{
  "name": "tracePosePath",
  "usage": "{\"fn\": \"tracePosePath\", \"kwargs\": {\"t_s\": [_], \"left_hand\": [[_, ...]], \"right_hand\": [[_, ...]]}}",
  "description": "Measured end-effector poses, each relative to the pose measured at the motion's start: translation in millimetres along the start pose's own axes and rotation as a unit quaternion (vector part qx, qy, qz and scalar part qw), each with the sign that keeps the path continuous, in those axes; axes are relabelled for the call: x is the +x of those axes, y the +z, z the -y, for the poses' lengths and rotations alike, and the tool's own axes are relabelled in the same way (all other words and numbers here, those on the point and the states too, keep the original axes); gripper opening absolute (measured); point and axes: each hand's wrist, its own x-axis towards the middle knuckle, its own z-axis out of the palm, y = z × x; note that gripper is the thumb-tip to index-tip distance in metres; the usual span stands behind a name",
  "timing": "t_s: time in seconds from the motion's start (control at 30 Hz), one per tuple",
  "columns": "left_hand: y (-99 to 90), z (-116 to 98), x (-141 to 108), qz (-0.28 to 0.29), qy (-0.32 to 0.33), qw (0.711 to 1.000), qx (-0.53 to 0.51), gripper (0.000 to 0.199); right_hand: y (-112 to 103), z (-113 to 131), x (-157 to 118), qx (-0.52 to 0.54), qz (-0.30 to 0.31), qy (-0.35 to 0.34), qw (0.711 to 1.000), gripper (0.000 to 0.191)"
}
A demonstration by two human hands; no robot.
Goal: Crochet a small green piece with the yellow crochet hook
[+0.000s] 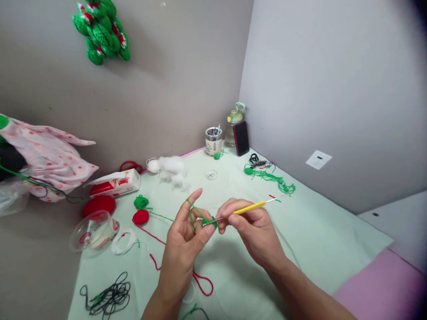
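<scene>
Above the middle of the table, my left hand (187,235) pinches a small green crochet piece (209,223) between thumb and fingers. Green yarn (196,208) loops over its raised index finger and runs down to the piece. My right hand (251,226) grips a yellow-handled crochet hook (248,207), its metal tip at the green stitches. The hook's other thin end points up to the right. Fingers partly cover the piece. Left of my hands lie a green yarn ball (141,202) and a red yarn ball (140,217), each with a strand trailing toward me.
White stuffing (172,166), a tissue box (115,183) and a clear plastic container (95,231) sit on the left. Black cord (110,295) lies front left. At the back stand a pen tin (213,142), a bottle (233,126) and a phone (241,138); green yarn scraps (271,178) lie right.
</scene>
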Motion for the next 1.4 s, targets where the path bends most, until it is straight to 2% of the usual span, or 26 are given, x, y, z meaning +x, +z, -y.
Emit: {"fn": "tracePosePath", "kwargs": {"t_s": [0.13,0.27,0.4,0.5,0.57,0.7,0.83,0.87,0.93,1.0,1.03,1.07,1.13,1.2,1.23,1.3,1.37,1.4], "left_hand": [[-0.1,-1.1,-1.2,0.018,-0.017,0.999,-0.021,0.078],[-0.6,-4.1,-1.7,0.053,-0.069,0.994,-0.069,0.085],[-2.8,-8.0,0.2,0.089,-0.113,0.98,-0.135,0.073],[-1.9,-7.5,0.3,0.078,-0.113,0.979,-0.149,0.063],[0.6,-4.8,-0.9,0.049,-0.082,0.988,-0.122,0.059],[6.4,2.5,-3.6,-0.029,0.0,0.999,-0.018,0.056],[7.7,8.4,-2.3,-0.073,0.021,0.997,0.029,0.051],[7.6,9.7,-1.6,-0.083,0.026,0.996,0.027,0.052],[7.5,11.8,0.1,-0.095,0.025,0.995,-0.01,0.059],[7.6,12.5,1.9,-0.078,-0.016,0.993,-0.083,0.064],[7.5,12.2,2.8,-0.057,-0.048,0.99,-0.122,0.064],[7.5,11.8,3.7,-0.037,-0.079,0.984,-0.156,0.062],[7.7,11.0,4.7,-0.023,-0.11,0.975,-0.19,0.056],[8.7,11.7,4.3,-0.055,-0.078,0.978,-0.184,0.054],[9.4,12.6,3.6,-0.077,-0.052,0.981,-0.17,0.055],[10.5,14.6,2.5,-0.092,-0.031,0.983,-0.155,0.058],[9.6,15.1,3.0,-0.058,-0.074,0.98,-0.173,0.057],[8.4,14.5,4.0,-0.036,-0.104,0.976,-0.189,0.054]], "right_hand": [[1.7,2.3,0.4,0.001,-0.011,0.01,1.0,0.023],[2.6,5.6,1.0,0.019,-0.017,-0.003,1.0,0.027],[1.6,9.5,2.6,0.045,-0.024,0.003,0.999,0.026],[0.5,9.6,3.0,0.09,-0.033,0.034,0.995,0.024],[0.6,8.1,2.3,0.088,-0.021,0.029,0.995,0.023],[4.1,6.3,-1.0,-0.072,-0.016,-0.079,0.994,0.017],[8.2,5.3,-5.7,-0.161,-0.018,-0.139,0.977,0.019],[8.5,4.1,-7.4,-0.195,-0.019,-0.158,0.968,0.02],[7.9,0.9,-10.7,-0.298,-0.021,-0.221,0.929,0.025],[6.2,-1.3,-12.6,-0.37,-0.016,-0.284,0.884,0.031],[5.4,-1.4,-12.5,-0.383,-0.011,-0.303,0.872,0.033],[4.7,-0.7,-11.7,-0.378,-0.013,-0.306,0.874,0.033],[4.5,2.3,-8.6,-0.323,-0.032,-0.268,0.907,0.03],[6.2,5.0,-5.6,-0.26,-0.051,-0.212,0.941,0.028],[7.4,5.4,-4.8,-0.247,-0.052,-0.194,0.948,0.026],[9.3,4.5,-4.9,-0.285,-0.038,-0.214,0.933,0.023],[9.2,2.7,-6.0,-0.34,-0.03,-0.259,0.903,0.025],[8.2,2.2,-6.2,-0.338,-0.035,-0.266,0.902,0.026]]}}
